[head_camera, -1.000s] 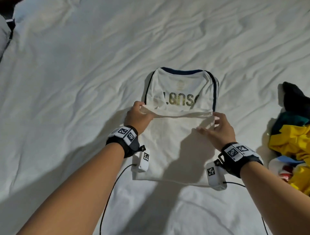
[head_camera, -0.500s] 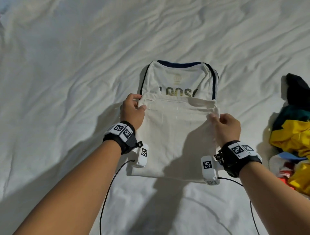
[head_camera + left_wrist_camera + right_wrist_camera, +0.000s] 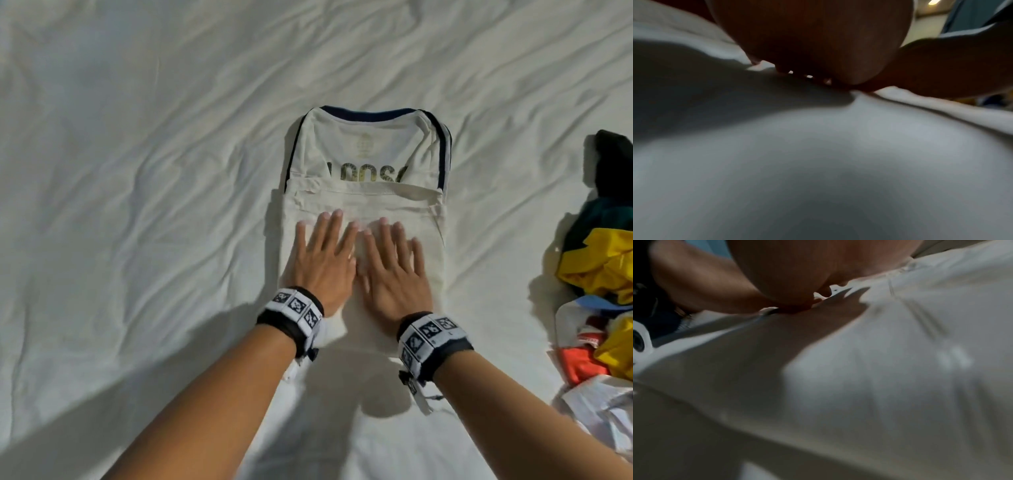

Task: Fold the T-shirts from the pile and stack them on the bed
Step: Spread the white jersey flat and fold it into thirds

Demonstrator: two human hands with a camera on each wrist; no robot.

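A white T-shirt (image 3: 366,154) with a navy collar and gold lettering lies on the bed (image 3: 137,171), its lower half folded up over the lettering. My left hand (image 3: 323,255) and right hand (image 3: 390,263) lie flat side by side on the folded part, fingers straight, palms down. In the left wrist view the palm (image 3: 818,40) presses on white cloth (image 3: 838,146); in the right wrist view the palm (image 3: 797,264) does the same on the shirt cloth (image 3: 879,353). The pile of unfolded shirts (image 3: 603,274) sits at the right edge.
The pile at the right shows black, teal, yellow, red and white cloth. Wrinkled white sheet spreads left of and beyond the shirt.
Both hands have let go of the shirt's hem, which now lies flat over the lettering. They have moved to the middle of the folded part and spread flat on it.
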